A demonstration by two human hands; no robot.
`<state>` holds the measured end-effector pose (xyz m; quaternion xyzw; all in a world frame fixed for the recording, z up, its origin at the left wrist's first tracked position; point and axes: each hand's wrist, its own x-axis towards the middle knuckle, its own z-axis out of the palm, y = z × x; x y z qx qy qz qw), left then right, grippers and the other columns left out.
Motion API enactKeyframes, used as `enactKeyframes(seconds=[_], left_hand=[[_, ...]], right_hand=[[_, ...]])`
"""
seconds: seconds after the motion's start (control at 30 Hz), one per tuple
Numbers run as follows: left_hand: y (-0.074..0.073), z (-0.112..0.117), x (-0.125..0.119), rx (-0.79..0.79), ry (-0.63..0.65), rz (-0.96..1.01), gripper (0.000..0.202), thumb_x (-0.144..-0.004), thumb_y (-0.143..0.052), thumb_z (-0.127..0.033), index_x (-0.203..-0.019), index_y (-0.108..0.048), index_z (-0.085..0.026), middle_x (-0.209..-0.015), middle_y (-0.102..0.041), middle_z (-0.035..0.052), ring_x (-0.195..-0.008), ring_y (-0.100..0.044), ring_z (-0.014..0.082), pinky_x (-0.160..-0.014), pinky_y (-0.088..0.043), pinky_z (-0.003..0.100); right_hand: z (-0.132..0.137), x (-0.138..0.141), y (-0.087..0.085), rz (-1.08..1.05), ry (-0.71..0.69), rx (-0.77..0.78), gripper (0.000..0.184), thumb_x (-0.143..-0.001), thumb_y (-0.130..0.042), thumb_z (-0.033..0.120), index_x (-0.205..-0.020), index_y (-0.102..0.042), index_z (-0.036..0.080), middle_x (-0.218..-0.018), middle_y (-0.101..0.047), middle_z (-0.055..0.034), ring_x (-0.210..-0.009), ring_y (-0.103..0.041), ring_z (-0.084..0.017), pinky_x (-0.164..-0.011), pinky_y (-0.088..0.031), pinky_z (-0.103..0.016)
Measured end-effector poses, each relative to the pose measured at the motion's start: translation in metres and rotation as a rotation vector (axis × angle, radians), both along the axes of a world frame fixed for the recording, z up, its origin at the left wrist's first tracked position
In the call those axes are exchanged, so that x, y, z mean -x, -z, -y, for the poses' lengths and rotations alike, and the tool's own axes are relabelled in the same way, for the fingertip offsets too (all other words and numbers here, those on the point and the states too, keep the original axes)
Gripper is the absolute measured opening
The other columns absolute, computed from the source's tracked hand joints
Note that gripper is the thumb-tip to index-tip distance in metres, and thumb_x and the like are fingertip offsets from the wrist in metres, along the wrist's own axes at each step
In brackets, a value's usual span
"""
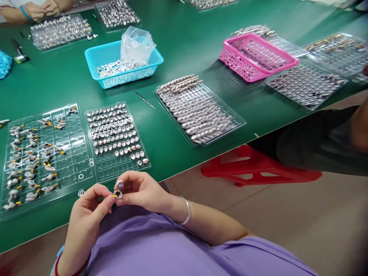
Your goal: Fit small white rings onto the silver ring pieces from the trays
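My left hand (89,209) and my right hand (140,189) meet at the near edge of the green table (184,50), fingers pinched together on one small silver part with a yellow tip (117,194). Just beyond them lies a clear tray of small silver caps (115,134) in rows. To its left a larger clear tray (43,157) holds several silver pieces with yellow ends. A silver bangle is on my right wrist.
A blue basket (123,63) with a plastic bag and loose parts stands mid-table, tweezers (143,99) in front of it. A tray of long silver pieces (198,111) lies to the right, a pink basket (255,55) beyond. Another person's hands (40,9) work far left. A red stool (258,168) stands below.
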<state>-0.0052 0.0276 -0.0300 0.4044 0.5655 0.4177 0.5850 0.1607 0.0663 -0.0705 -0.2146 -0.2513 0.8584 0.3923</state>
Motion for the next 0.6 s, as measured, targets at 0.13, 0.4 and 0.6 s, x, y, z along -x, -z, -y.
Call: enactKeyframes(seconds=[0.13, 0.4, 0.6], left_hand=[[-0.0021, -0.0001, -0.003, 0.02, -0.019, -0.003, 0.021, -0.075, -0.079, -0.035, -0.07, -0.065, -0.02, -0.067, -0.056, -0.0044, -0.059, -0.048, 0.0076, -0.056, -0.041, 0.015], [0.0004, 0.0029, -0.0056, -0.023, -0.038, -0.028, 0.017, -0.077, -0.077, -0.03, -0.071, -0.064, -0.021, -0.071, -0.056, -0.0039, -0.062, -0.051, 0.009, -0.058, -0.043, 0.017], [-0.0035, 0.001, -0.0079, -0.023, -0.046, -0.073, 0.018, -0.075, -0.077, -0.029, -0.069, -0.064, -0.019, -0.07, -0.058, -0.0022, -0.063, -0.052, 0.0103, -0.058, -0.044, 0.019]], right_hand=[[0.0019, 0.0015, -0.0015, 0.054, 0.042, -0.051, 0.036, -0.056, -0.09, 0.011, -0.08, -0.063, 0.016, -0.074, -0.069, 0.0054, -0.069, -0.067, -0.006, -0.071, -0.055, -0.018], [0.0039, 0.0012, -0.0044, 0.094, 0.087, -0.137, 0.03, -0.061, -0.087, 0.013, -0.079, -0.064, 0.016, -0.077, -0.069, 0.0041, -0.073, -0.067, -0.008, -0.073, -0.057, -0.019], [0.0059, 0.0014, -0.0026, 0.137, 0.061, -0.122, 0.033, -0.058, -0.09, 0.022, -0.079, -0.064, 0.016, -0.079, -0.067, 0.0027, -0.075, -0.066, -0.009, -0.074, -0.058, -0.023]])
